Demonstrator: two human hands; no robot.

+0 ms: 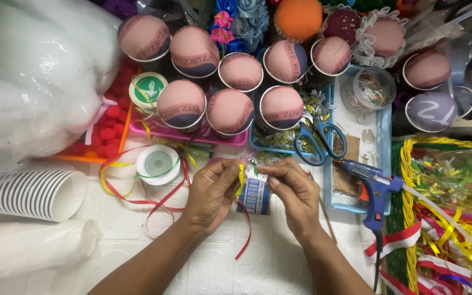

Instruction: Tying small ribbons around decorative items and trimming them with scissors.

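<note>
yellow ribbon [241,177] is sitting pinched between both hands, just left of the blue glue gun [375,191]. one glue gun and one pair of blue scissors [318,139] are lying there, the scissors just above and left of the gun. about fourteen padded cups [230,112] are standing beyond it. left hand [211,191] and right hand [293,188] are curling inward, fingertips [235,170] pressing together on the ribbon over a small blue-and-white packet [255,194].

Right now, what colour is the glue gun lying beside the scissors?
The glue gun is blue with an orange trigger, shown best in the head view.
</note>
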